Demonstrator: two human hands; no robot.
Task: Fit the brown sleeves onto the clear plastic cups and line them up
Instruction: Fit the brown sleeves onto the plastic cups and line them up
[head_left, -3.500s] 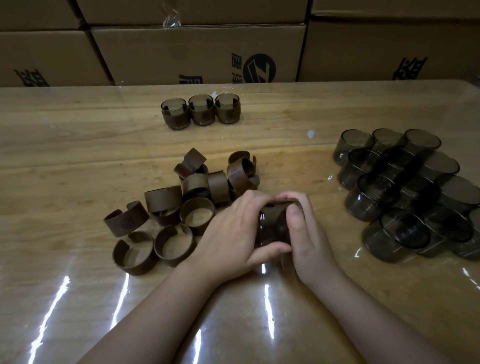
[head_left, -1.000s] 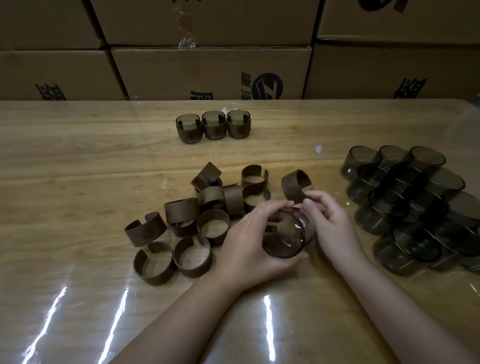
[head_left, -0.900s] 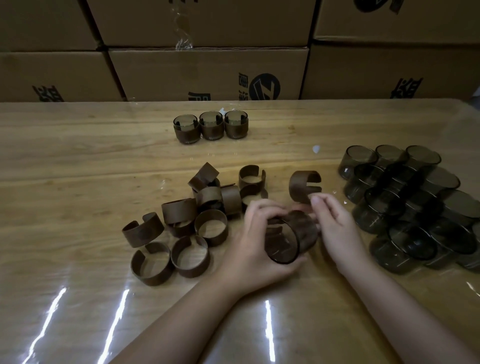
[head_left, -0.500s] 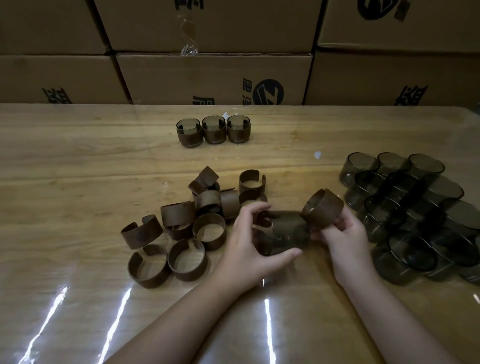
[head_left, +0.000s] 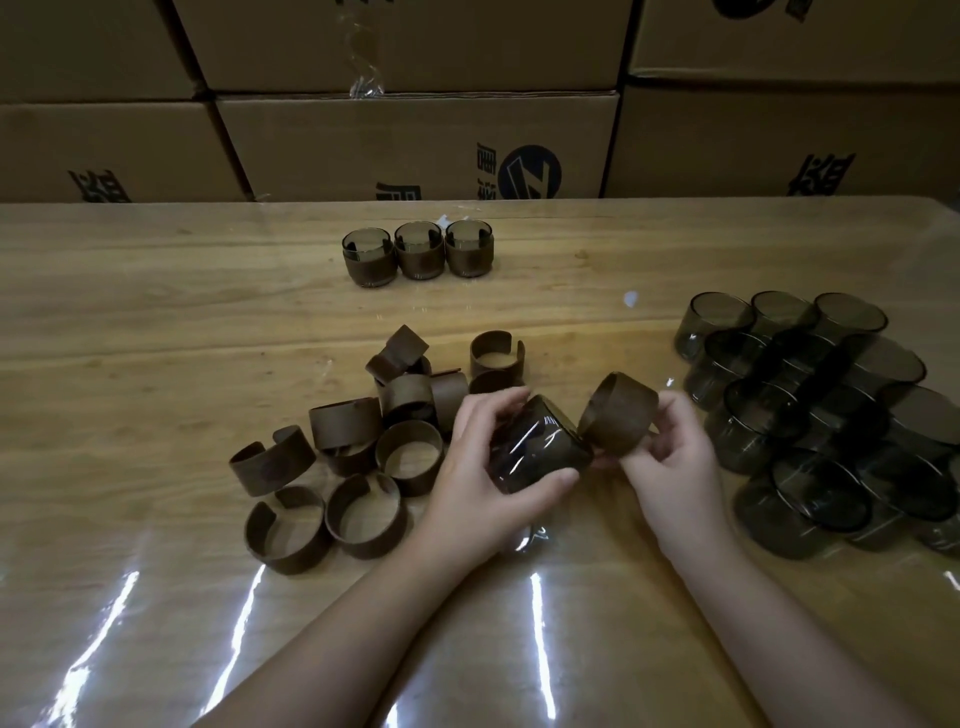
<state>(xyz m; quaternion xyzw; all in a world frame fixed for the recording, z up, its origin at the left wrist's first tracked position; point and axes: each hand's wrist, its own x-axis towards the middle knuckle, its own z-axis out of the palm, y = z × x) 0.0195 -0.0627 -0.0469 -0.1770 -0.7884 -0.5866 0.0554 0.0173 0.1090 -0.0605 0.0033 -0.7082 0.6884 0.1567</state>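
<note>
Nearest, the left hand (head_left: 483, 467) curls its fingers and thumb round a clear plastic cup (head_left: 537, 449) tipped on its side above the table (head_left: 156, 322). Just right of it, the right hand (head_left: 670, 457) pinches a brown sleeve (head_left: 618, 413) close to the cup's end. Loose sleeves (head_left: 363, 452) lie heaped to the left, bare cups (head_left: 831, 415) cluster at right. Farther off, three sleeved cups (head_left: 418, 252) stand in a touching row before stacked cardboard boxes (head_left: 415, 140).

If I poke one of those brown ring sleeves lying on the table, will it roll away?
A flat-lying brown split-ring sleeve would probably slide, not roll. The tilted one might wobble. Thin open bands likely flex and feel light.
</note>
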